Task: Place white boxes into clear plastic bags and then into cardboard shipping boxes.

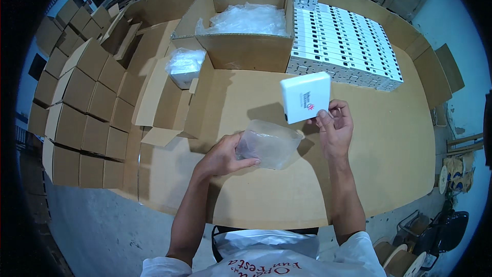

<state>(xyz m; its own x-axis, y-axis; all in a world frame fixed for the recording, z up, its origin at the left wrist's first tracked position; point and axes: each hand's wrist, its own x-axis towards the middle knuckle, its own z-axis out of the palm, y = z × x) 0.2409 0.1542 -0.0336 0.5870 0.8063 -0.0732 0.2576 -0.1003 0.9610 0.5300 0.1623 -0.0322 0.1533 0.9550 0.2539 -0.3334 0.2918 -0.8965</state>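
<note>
Head view, nearest first: the person's left grip (223,156) curls round the left end of a translucent, boxy plastic bag (271,144), thumb along its near side and fingers behind, a light hold that probably lets the thin film keep its shape. The bag runs roughly left to right over the brown cardboard-covered counter (384,164), but I cannot tell which end is its mouth. Just beyond it, to the right, the right grip (335,128) pinches the lower right corner of a flat white box (306,96) with red and dark printing, thumb on the front face and fingers behind; holding only that corner seems to leave the rest of the box uncovered. The box is raised clear of the counter, tilted slightly, its printed face toward the person; that face is nearly square, so no long axis stands out, and the lettering runs up and down. Farther left, an open brown cardboard carton (152,100) holds a plastic-wrapped white package (185,66), flaps spread, likely for easy access. Behind stand a large open brown carton (251,54) of crumpled clear plastic (246,19) and, to its right, tightly ranked white patterned boxes (348,46), apparently grouped within reach.
</note>
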